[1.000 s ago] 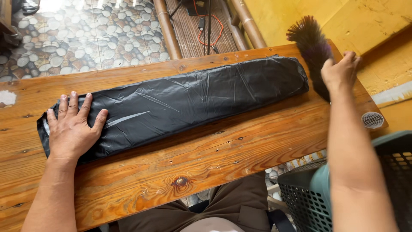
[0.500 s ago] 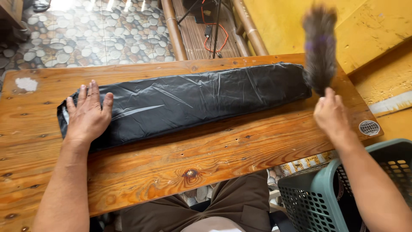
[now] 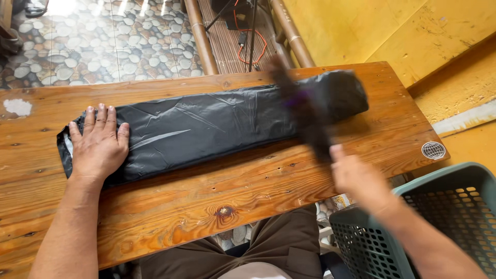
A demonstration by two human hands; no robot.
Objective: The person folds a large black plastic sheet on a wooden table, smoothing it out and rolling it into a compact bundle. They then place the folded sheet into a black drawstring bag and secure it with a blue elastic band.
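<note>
1. Long black plastic-wrapped bundle [image 3: 206, 129] lying flat across the wooden table [image 3: 217, 206], long axis from about 8 o'clock at the left end to about 2 o'clock at the right end
2. Left end pinned under the left hand [image 3: 99, 147], palm down, fingers spread flat, gripping nothing, pressing only
3. Right end crossed by a dark brush [image 3: 305, 111], blurred, bristle end toward 11 o'clock, handle toward 5 o'clock
4. Right hand [image 3: 359, 178] closed around the brush handle, at 5 o'clock from the bundle's right end, just off the wrap; closeness of grip hard to tell through the blur
5. Left hand in contact with the bundle, right hand near but apart
6. Grey-green plastic basket [image 3: 444, 227] at 4 o'clock, beside the table's right corner
</note>
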